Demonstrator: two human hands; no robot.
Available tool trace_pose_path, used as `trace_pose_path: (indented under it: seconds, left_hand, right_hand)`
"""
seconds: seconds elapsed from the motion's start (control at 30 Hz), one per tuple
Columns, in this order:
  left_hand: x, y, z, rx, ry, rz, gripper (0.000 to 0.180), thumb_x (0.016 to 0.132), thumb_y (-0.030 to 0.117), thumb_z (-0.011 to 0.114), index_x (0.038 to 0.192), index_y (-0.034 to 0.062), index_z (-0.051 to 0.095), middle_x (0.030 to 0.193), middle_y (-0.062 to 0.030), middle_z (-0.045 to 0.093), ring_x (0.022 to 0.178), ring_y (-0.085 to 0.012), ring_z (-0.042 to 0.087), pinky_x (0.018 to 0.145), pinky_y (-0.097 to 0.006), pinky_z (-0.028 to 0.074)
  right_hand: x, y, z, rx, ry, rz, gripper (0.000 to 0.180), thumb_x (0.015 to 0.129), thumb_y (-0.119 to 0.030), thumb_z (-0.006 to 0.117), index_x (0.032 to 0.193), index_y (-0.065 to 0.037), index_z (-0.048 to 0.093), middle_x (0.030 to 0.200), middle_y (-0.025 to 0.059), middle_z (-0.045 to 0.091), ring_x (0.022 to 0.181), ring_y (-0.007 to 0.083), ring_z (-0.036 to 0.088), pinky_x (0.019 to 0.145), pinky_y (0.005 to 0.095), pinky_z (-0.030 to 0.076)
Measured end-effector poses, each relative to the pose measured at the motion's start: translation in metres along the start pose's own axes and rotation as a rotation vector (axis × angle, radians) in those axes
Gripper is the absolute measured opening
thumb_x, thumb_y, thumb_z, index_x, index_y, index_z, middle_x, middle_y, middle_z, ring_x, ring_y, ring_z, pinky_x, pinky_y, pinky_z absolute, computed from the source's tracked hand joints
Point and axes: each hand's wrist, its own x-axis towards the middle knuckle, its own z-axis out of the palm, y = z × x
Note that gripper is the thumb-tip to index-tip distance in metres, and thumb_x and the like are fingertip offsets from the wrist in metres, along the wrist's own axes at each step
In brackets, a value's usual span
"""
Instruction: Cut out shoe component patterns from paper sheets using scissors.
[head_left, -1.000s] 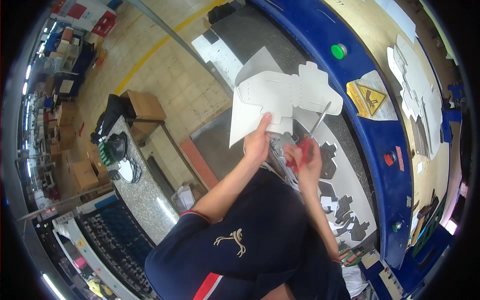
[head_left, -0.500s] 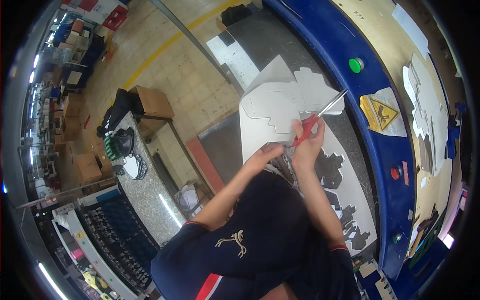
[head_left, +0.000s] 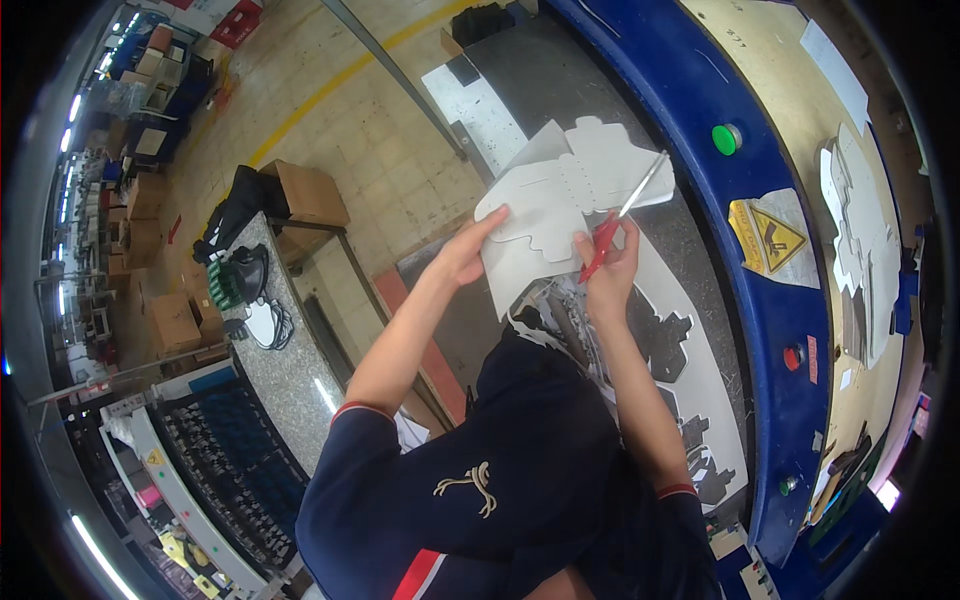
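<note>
My left hand [head_left: 468, 248] grips the left edge of a white die-cut sheet [head_left: 535, 205], its thumb lying on top and the other fingers mostly hidden. Slits and rows of small holes mark the sheet, and a stepped outline runs along its near part. Red-handled scissors [head_left: 601, 246] are in my right hand [head_left: 612, 275], their metal blades pointing away to the upper right over the sheet's right part. Whether the blades are parted I cannot tell. Below my hands a larger white sheet [head_left: 660, 290] with cut-out openings spreads along the dark work surface.
A blue machine frame [head_left: 715, 210] curves along the right, bearing a green button [head_left: 726, 139], a red button [head_left: 794, 357] and a yellow warning sign [head_left: 772, 238]. More cut white pieces [head_left: 865, 240] lie beyond it. To the left stand a speckled counter [head_left: 290, 385] and a cardboard box [head_left: 310, 193].
My left hand has moved up and left from near the right hand to the die-cut sheet's left edge. The sheet has shifted and turned slightly; the scissors remain in my right hand.
</note>
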Motion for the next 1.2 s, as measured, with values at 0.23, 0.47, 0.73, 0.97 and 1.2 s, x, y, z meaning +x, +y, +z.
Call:
trace_pose_path:
  seconds: [0.23,0.47,0.73,0.97,1.2]
  left_hand:
    - [0.017,-0.01,0.024,-0.14,0.136,0.044,0.051,0.091,0.024,0.065,0.132,-0.0003,0.045,0.119,-0.0162,0.061,0.099,-0.0238,0.066,0.085,-0.037,0.057]
    - [0.021,-0.013,0.032,-0.33,0.149,0.037,0.05,0.093,0.024,0.062,0.134,0.0014,0.044,0.121,-0.0145,0.061,0.102,-0.0244,0.065,0.085,-0.038,0.057]
    - [0.011,-0.025,0.038,-0.299,0.016,0.078,0.051,0.095,0.028,0.058,0.135,-0.0007,0.043,0.127,-0.0151,0.057,0.114,-0.026,0.059,0.095,-0.041,0.049]
    - [0.002,-0.03,0.045,-0.304,0.039,0.117,0.051,0.096,0.027,0.057,0.137,0.0004,0.041,0.129,-0.0144,0.056,0.114,-0.0264,0.058,0.095,-0.04,0.049]
    - [-0.003,-0.032,0.047,-0.33,0.07,0.153,0.053,0.095,0.027,0.058,0.138,0.003,0.04,0.131,-0.0139,0.054,0.117,-0.0265,0.056,0.097,-0.042,0.048]
  right_hand:
    - [-0.015,-0.032,-0.032,-0.33,-0.063,-0.014,0.061,0.087,-0.006,0.068,0.135,-0.005,0.032,0.084,0.0034,0.058,0.074,0.0077,0.052,0.065,0.0214,0.041]
    - [-0.098,-0.069,-0.111,-0.255,-0.614,0.401,0.066,0.09,-0.046,0.062,0.132,-0.001,0.04,0.089,0.0034,0.053,0.082,0.0113,0.052,0.077,0.0237,0.042]
    - [-0.063,-0.068,-0.065,-0.163,-0.589,0.523,0.067,0.092,-0.057,0.053,0.128,0.0,0.046,0.087,0.0031,0.054,0.084,0.0137,0.053,0.08,0.027,0.043]
    - [-0.059,-0.076,-0.055,-0.38,-0.561,0.414,0.067,0.091,-0.058,0.053,0.129,-0.003,0.046,0.092,0.0056,0.056,0.091,0.0165,0.053,0.084,0.0305,0.042]
    - [-0.065,-0.085,-0.048,-0.387,-0.474,0.427,0.046,0.089,-0.033,0.069,0.114,0.002,0.054,0.085,0.0049,0.056,0.075,0.0116,0.055,0.07,0.0258,0.044]
